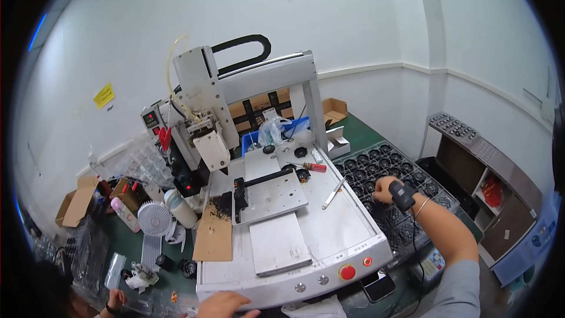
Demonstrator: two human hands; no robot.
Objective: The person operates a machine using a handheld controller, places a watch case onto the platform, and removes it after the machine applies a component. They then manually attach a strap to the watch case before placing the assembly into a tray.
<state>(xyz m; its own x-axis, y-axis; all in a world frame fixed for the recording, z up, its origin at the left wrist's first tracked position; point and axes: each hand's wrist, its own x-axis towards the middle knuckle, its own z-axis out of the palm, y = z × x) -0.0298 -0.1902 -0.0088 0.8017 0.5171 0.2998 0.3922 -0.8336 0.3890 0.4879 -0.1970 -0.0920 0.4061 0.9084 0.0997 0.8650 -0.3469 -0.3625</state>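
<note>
My right hand [385, 189], with a dark device strapped at the wrist, reaches over a clear plastic tray [450, 202] of round black parts [407, 168]. Its fingers are curled down toward the parts; what they hold, if anything, is hidden. My left hand [222, 305] is at the machine's front edge, partly cut off by the lower frame edge, fingers stretched and apart. Between the hands stands a white benchtop gantry machine [353, 224] with a metal plate [273, 200] on its bed. A flat pale block [279, 244] lies before the plate.
A red-handled screwdriver [313, 167] and a metal strip [333, 193] lie on the bed. The front panel has a red button [347, 272]. A phone [378, 287] lies below it. At left are cardboard [213, 238], a small fan [155, 218], a bottle [180, 208] and another person's hand [116, 300].
</note>
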